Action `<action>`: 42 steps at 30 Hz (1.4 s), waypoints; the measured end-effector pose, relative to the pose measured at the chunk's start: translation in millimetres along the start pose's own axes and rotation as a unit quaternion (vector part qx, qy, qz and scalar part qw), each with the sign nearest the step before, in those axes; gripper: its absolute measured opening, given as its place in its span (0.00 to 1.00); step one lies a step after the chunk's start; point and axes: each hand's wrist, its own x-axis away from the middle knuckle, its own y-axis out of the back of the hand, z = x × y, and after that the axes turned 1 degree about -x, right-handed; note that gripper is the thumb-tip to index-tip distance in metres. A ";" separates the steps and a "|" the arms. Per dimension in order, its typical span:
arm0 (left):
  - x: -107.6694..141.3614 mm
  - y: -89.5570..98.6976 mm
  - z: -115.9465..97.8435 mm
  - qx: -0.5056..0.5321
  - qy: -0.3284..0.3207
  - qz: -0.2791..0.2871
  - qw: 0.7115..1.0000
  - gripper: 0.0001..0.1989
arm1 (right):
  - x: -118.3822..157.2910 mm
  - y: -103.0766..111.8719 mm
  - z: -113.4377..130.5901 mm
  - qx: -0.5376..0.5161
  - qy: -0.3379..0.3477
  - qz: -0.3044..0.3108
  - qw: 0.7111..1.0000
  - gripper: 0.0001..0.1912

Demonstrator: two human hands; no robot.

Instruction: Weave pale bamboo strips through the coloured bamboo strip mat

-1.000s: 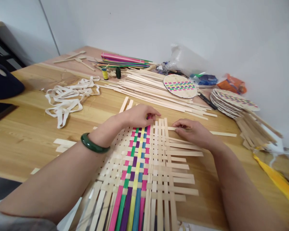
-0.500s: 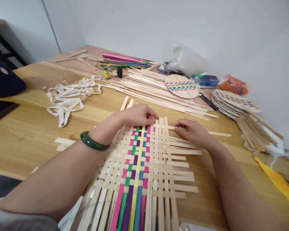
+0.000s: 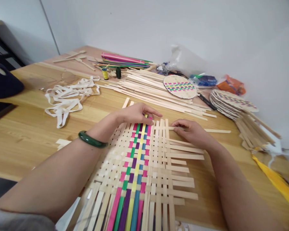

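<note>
A woven bamboo mat (image 3: 137, 157) lies before me, pale strips crossing pink, green, purple, yellow and blue ones. My left hand (image 3: 139, 114) rests on its far end. Its index finger reaches out to the right above the pale strip tips, and the thumb lies apart from it near the pink strip. My right hand (image 3: 191, 131) pinches a pale bamboo strip (image 3: 218, 131) that runs crosswise through the weave's far right part, its tail passing out beyond the hand. The left hand's lower fingers are partly hidden.
Loose pale strips (image 3: 144, 86) and a bundle of coloured strips (image 3: 125, 60) lie at the back. White ribbon (image 3: 65, 99) is heaped left. A round woven fan (image 3: 180, 86), stacked fans (image 3: 228, 102), thread spools (image 3: 105, 74) and a yellow tassel (image 3: 274, 181) are also on the table.
My left index finger has lifted and straightened to the right, away from the pink strip's end. My right hand keeps its pinch on the strip, nearly in place. The view has shifted slightly.
</note>
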 end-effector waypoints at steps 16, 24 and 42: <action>-9.7 11.7 1.8 0.037 -0.016 0.070 0.997 0.23 | 1.9 4.2 0.2 -0.036 -0.009 0.023 0.999 0.12; -10.0 10.3 -26.6 -0.187 0.005 0.103 0.977 0.27 | 1.7 3.0 0.3 -0.028 0.013 0.014 0.999 0.11; -10.7 24.0 -44.0 -0.228 0.013 0.083 0.970 0.26 | 12.1 18.4 32.9 0.139 0.034 -0.053 0.988 0.17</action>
